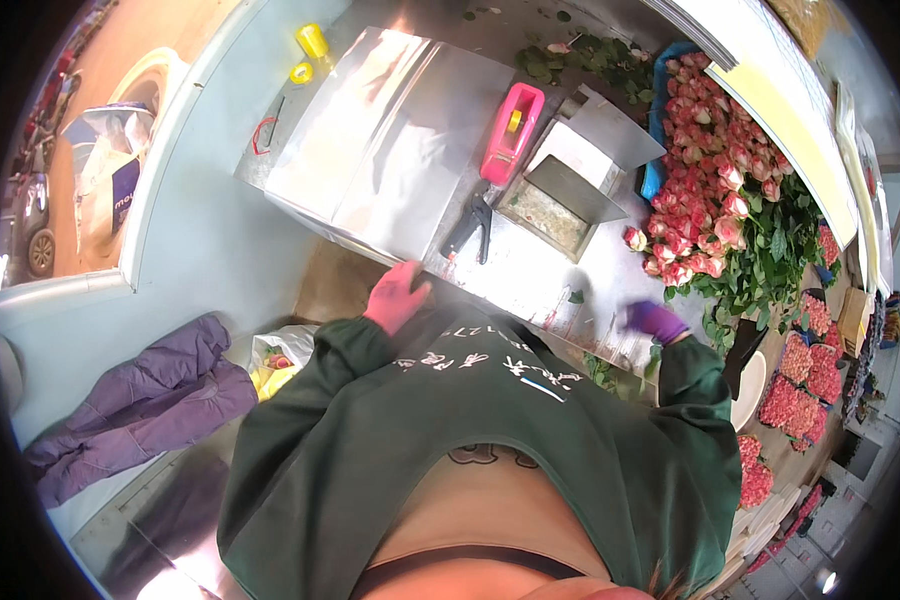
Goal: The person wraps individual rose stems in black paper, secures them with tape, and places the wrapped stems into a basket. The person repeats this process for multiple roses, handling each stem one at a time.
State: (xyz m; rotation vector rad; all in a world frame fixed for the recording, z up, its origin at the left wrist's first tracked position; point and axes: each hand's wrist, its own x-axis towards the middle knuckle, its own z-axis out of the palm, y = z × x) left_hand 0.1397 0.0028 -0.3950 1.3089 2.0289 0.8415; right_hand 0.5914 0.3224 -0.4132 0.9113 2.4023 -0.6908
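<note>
My left hand [396, 298], in a pink glove, rests at the table's front edge by the near corner of a stack of clear plastic film sheets [390, 135]. A small gap shows between its thumb and fingers, with nothing seen in them. Over the right front of the metal worktable [521, 289] is my right hand [655, 321], in a purple glove. Motion blurs it, and its fingertips are unclear. Beyond it lies a large heap of pink-and-white roses [690, 187] with green leaves. Black-handled pliers or a stapler [474, 227] lie between the film and a metal tray [551, 214].
A pink tape dispenser [513, 135] stands beside the film. Yellow tape rolls [312, 41] and a red-handled tool [264, 135] lie at the far left. Loose leaves [585, 60] litter the back. A purple jacket [150, 405] lies left; rose bundles [799, 397] stand right.
</note>
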